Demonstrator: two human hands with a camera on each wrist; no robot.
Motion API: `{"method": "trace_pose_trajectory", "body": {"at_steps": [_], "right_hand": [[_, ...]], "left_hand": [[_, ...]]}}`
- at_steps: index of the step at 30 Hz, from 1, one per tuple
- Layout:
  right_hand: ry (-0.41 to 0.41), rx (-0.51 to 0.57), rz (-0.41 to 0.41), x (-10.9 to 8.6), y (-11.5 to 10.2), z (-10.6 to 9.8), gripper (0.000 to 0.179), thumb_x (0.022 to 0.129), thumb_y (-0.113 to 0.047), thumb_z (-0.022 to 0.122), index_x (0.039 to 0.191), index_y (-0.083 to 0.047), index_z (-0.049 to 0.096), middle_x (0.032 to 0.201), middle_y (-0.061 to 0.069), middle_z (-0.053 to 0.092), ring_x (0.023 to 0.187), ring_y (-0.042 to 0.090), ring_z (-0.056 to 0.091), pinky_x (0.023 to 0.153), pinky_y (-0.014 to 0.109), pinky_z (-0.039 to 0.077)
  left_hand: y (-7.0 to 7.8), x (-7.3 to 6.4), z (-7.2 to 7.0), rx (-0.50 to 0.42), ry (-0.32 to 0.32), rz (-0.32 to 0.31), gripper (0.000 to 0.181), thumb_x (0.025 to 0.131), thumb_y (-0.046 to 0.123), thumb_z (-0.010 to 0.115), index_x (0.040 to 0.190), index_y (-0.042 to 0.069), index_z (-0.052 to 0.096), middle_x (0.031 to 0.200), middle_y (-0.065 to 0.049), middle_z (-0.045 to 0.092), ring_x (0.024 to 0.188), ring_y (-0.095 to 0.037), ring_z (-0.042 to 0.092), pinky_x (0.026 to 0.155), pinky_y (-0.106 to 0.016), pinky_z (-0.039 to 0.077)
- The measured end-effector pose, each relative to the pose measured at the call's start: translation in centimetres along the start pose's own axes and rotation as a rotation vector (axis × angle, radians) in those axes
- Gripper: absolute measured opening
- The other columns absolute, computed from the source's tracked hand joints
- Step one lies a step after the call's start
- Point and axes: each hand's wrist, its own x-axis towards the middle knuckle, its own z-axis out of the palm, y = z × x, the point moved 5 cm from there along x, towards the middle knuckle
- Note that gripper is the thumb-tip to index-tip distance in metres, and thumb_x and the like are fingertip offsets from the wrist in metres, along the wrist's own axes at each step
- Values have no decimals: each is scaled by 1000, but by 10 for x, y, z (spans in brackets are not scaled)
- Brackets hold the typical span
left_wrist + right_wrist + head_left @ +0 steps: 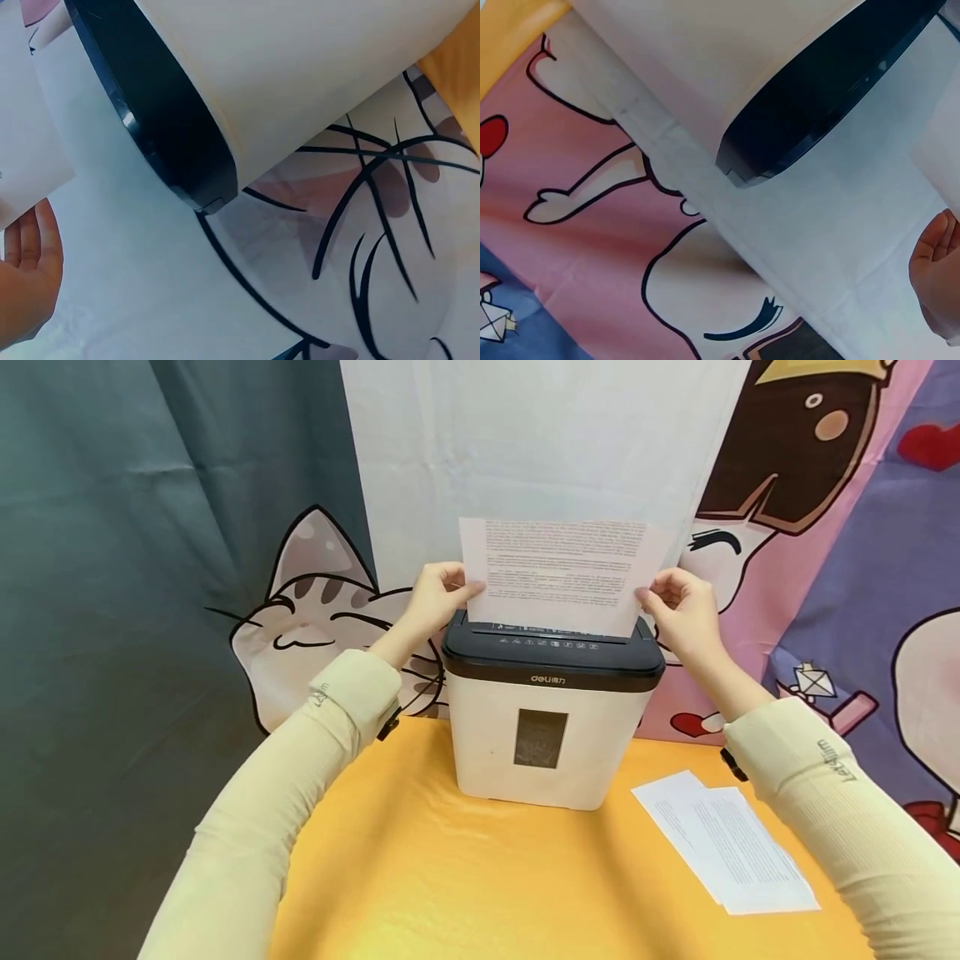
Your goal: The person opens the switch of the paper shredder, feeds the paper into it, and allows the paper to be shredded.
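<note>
A printed sheet of paper stands upright above the black top of a white paper shredder. My left hand pinches the sheet's left edge between thumb and fingers. On the opposite edge, my right hand pinches it the same way. The sheet's lower edge is at the shredder's slot; whether it is inside I cannot tell. In the left wrist view the left hand shows at the far left, touching the paper. The right wrist view has the right hand at its right edge, below the paper.
Several printed sheets lie overlapped on the yellow table, right of the shredder and beside the right forearm. Behind the shredder hangs a cloth backdrop with cartoon figures. A dark window is in the shredder's front.
</note>
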Motion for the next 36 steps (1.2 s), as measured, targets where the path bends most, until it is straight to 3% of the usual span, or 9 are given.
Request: {"method": "trace_pose_trajectory", "body": {"at_steps": [11,21,28,36], "right_hand": [[-38,-101,3,10,11,4,17,89,-8,63,86,9,60,62,-23,50,57,-5,46,56,9,38],[-21,-125,41,8,29,12,17,88,-8,64,85,8,59,62,-20,48,58,-5,45,57,9,38],[-2,-142,36,6,34,16,17,88,-8,64,85,8,59,68,-10,51,59,-7,46,57,7,38],[31,-96,60,4,44,19,15,88,-5,64,86,9,58,63,-21,47,59,-6,44,58,9,37]], "left_hand": [[-16,10,12,-104,20,-5,20,90,6,62,103,-9,65,101,-27,67,71,-5,58,65,-20,48],[-25,12,21,-18,43,-19,19,90,6,62,102,-8,66,97,-26,68,71,-11,56,60,-14,42],[-31,14,26,-21,48,-16,20,90,5,61,103,-9,66,98,-27,68,72,-12,56,61,-15,39],[-37,14,31,12,67,-24,20,90,8,61,101,-8,66,96,-26,69,67,-3,50,63,-15,37]]}}
